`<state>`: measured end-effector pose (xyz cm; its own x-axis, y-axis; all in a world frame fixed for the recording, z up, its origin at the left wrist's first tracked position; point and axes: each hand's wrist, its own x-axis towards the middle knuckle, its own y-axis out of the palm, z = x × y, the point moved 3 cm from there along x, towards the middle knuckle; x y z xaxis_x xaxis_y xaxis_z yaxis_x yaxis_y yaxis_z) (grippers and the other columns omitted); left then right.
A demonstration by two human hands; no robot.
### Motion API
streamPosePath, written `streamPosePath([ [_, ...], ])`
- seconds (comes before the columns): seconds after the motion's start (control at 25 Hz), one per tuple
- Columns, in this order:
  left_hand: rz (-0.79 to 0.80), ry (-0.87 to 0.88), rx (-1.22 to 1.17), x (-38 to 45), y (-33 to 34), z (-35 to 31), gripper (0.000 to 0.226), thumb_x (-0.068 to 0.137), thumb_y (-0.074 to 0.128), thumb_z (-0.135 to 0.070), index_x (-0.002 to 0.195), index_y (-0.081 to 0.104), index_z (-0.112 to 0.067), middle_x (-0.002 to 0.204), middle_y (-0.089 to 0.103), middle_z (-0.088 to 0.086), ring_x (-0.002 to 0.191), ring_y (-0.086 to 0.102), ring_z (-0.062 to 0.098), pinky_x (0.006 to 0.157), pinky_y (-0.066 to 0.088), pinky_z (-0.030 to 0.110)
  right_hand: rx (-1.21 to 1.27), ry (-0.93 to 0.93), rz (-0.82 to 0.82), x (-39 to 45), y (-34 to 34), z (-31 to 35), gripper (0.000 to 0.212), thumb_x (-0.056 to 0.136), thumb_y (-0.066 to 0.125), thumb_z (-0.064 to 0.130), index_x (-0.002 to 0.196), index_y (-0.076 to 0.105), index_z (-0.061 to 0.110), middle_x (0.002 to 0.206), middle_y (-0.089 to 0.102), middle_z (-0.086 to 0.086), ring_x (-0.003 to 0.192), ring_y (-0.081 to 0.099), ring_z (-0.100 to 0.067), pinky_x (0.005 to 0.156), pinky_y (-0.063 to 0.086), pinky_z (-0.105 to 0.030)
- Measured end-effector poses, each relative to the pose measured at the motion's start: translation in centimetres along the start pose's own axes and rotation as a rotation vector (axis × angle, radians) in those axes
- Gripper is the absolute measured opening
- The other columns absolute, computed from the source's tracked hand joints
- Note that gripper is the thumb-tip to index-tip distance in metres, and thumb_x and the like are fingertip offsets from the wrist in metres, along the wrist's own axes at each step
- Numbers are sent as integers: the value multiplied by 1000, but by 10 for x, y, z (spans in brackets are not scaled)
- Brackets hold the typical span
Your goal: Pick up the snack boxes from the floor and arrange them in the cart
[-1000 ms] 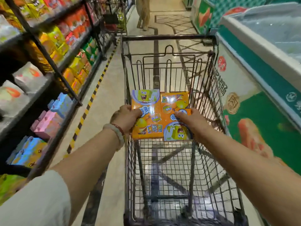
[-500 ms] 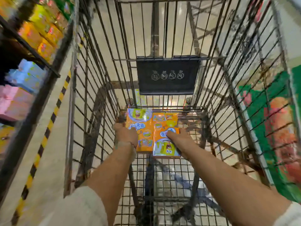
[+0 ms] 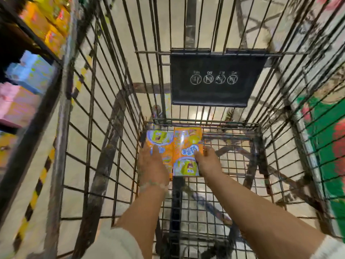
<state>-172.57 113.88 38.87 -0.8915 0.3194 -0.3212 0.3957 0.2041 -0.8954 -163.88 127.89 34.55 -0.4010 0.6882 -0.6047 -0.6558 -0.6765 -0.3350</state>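
Two orange snack boxes with a yellow cartoon figure sit side by side, low at the far end of the wire cart [image 3: 104,139]. My left hand [image 3: 152,165] grips the left snack box [image 3: 162,141] at its left edge, thumb on top. My right hand [image 3: 208,162] holds the right snack box [image 3: 186,146] at its right edge, thumb across the front. Both arms reach down inside the basket. Motion blur hides whether the boxes touch the cart's wire floor [image 3: 233,165].
A black folded child-seat flap [image 3: 216,81] hangs on the cart's far wall above the boxes. Store shelves [image 3: 28,75] with coloured packets run along the left. A green freezer front [image 3: 328,150] stands close on the right. A yellow-black floor stripe [image 3: 37,191] runs left of the cart.
Both hands went from above the cart's rim down into the basket with the boxes, which now sit further toward the far end. My head has leaned in over the cart.
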Motion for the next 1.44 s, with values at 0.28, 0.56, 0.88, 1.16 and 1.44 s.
streamPosePath([
  [0.28, 70, -32, 134, 2, 18, -7, 54, 91, 41, -24, 144, 29, -22, 152, 29, 4, 139, 26, 26, 113, 26, 42, -109, -38, -11, 14, 8, 5, 48, 91, 58, 21, 133, 43, 4, 130, 54, -14, 117, 54, -29, 85, 44, -26],
  [0.56, 252, -100, 87, 10, 12, -19, 63, 92, 40, -26, 149, 12, -28, 160, -3, -2, 147, -2, 23, 117, 2, 52, -186, -216, 169, -4, -2, 13, 45, 85, 63, 10, 128, 48, 13, 119, 62, -6, 108, 60, -23, 94, 49, -35],
  [0.88, 104, 195, -16, -7, -114, -79, 53, 89, 46, -25, 141, 34, -25, 158, 15, 0, 146, 9, 26, 119, 12, 43, -687, -520, 143, -70, -54, 124, 54, 89, 57, 27, 139, 43, 14, 140, 50, -10, 127, 47, -26, 106, 36, -31],
  [1.16, -103, 670, 1, -107, -347, -101, 70, 72, 35, -52, 132, 51, -20, 139, 51, 3, 129, 45, 23, 107, 37, 36, -903, -954, 40, -235, -92, 278, 52, 89, 46, 47, 139, 42, 30, 140, 50, 0, 131, 42, -25, 106, 33, -38],
  [1.44, -199, 778, 403, -224, -476, -3, 68, 81, 34, -56, 144, 31, -31, 153, 29, -3, 140, 30, 20, 112, 28, 41, -1166, -1458, 85, -425, -84, 339, 55, 93, 49, 41, 144, 36, 26, 146, 43, -2, 133, 37, -24, 107, 29, -38],
])
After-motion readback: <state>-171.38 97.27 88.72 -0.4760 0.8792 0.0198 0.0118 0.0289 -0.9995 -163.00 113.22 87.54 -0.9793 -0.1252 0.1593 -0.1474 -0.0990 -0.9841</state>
